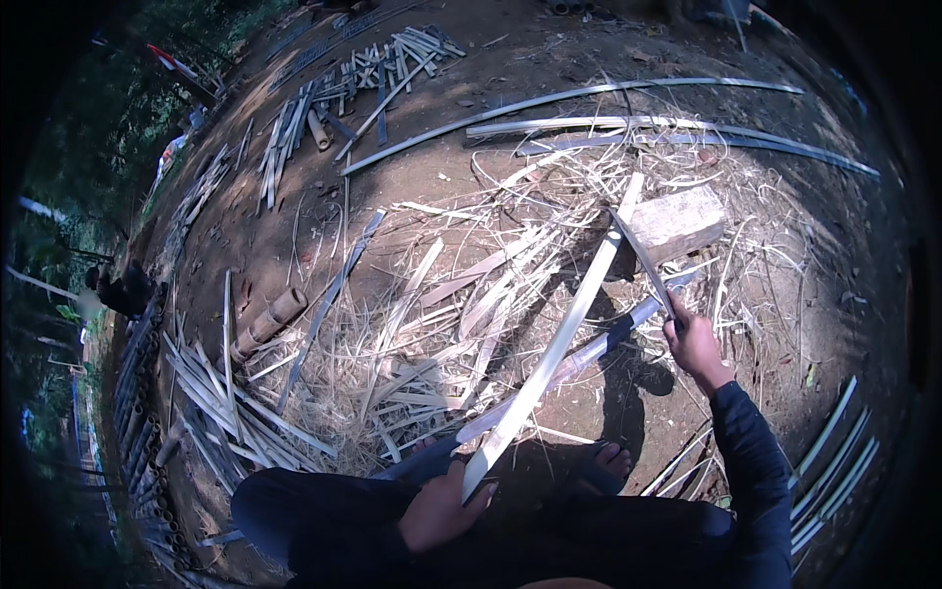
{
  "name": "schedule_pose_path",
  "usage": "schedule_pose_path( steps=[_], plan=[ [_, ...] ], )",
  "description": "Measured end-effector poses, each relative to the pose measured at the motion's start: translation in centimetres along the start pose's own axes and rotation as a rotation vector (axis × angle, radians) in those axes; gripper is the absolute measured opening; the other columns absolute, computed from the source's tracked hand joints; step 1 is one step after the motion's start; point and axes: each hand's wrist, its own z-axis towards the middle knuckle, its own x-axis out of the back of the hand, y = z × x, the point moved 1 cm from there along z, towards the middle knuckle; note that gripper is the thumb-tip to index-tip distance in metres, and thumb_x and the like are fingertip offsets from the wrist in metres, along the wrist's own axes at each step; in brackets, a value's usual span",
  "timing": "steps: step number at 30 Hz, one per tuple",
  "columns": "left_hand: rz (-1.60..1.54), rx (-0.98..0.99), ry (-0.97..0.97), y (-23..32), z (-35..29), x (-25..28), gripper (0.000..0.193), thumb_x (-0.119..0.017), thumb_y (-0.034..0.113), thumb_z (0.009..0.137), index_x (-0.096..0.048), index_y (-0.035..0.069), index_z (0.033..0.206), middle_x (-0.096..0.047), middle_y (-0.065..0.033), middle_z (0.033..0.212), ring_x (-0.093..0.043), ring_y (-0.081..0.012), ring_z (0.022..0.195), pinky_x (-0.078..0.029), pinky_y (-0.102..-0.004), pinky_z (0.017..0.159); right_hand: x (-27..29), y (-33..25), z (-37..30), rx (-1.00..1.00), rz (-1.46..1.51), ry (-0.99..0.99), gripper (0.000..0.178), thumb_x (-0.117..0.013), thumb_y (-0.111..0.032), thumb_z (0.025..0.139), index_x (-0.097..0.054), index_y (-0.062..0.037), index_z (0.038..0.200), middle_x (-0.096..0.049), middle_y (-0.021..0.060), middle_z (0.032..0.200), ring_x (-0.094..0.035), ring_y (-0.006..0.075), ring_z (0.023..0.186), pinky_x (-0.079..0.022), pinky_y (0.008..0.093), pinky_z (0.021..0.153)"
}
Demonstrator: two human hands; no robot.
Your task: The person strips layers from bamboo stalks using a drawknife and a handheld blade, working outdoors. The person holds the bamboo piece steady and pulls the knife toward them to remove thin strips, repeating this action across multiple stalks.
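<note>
My left hand is closed round the near end of a long pale bamboo strip, which slants up and away to the right. In my right hand is the handle of a long knife. Its blade points up and left, and its tip lies over the strip near the far end; whether it touches is too small to tell. Just right of that end, a squared wooden block lies on the ground. A second, greyer length of bamboo runs beneath the strip, between my legs.
Thin shavings and strips cover the dirt around the block. A cut bamboo tube and a heap of slats lie left. Long strips and stacked pieces lie farther off. Another person is at the far left.
</note>
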Motion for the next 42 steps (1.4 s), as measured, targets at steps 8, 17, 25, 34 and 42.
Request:
schedule_pose_path(
  steps=[8,17,25,34,42],
  plan=[
    [-0.02,-0.113,0.039,0.5,1.5,-1.2,0.041,-0.057,0.036,0.099,-0.048,-0.004,0.107,-0.063,-0.0274,0.071,-0.065,-0.0447,0.066,-0.05,-0.0483,0.058,1.6,0.9,-0.9,-0.059,0.267,0.088,0.048,-0.062,-0.012,0.089,-0.057,-0.0023,0.135,-0.05,0.0019,0.062,-0.042,0.0078,0.054,-0.039,0.0285,0.051],
    [-0.812,0.07,-0.398,-1.0,4.8,-3.4,0.03,-0.049,0.035,0.104,-0.045,0.007,0.115,-0.052,-0.0042,0.07,-0.054,-0.0136,0.045,-0.044,-0.0306,0.042,-1.1,-4.0,-2.4,-0.036,0.239,-0.015,0.062,-0.062,-0.001,0.081,-0.049,-0.0017,0.142,-0.049,0.0013,0.064,-0.044,0.0074,0.056,-0.039,0.0252,0.052],
    [-1.341,-0.033,-0.683,-3.1,5.1,-7.1,0.028,-0.045,0.035,0.106,-0.041,0.017,0.126,-0.044,0.002,0.072,-0.043,-0.0041,0.045,-0.033,-0.0204,0.037,-2.4,-2.9,-4.4,0.146,-0.015,-0.077,0.067,-0.056,0.002,0.084,-0.037,-0.0044,0.149,-0.061,0.0197,0.073,-0.057,0.0312,0.061,-0.047,0.0434,0.06],
    [-1.33,0.055,-0.653,-2.7,7.1,-8.5,0.028,-0.041,0.037,0.106,-0.05,0.012,0.116,-0.043,0.0032,0.068,-0.037,-0.0022,0.037,-0.029,-0.02,0.029,0.1,-8.6,-7.2,0.286,-0.147,-0.402,0.064,-0.058,-0.01,0.094,-0.033,-0.0092,0.153,-0.063,0.0189,0.095,-0.063,0.0291,0.082,-0.051,0.0396,0.074],
    [-1.246,0.12,-0.609,-2.6,5.6,-6.7,0.029,-0.04,0.037,0.106,-0.047,0.01,0.098,-0.04,0.0044,0.064,-0.033,-0.0022,0.039,-0.027,-0.0207,0.03,-3.1,-12.7,-10.6,0.561,-0.494,-0.481,0.067,-0.062,-0.023,0.09,-0.036,-0.0216,0.152,-0.063,0.0213,0.112,-0.066,0.0349,0.073,-0.054,0.0438,0.058]
  ],
)
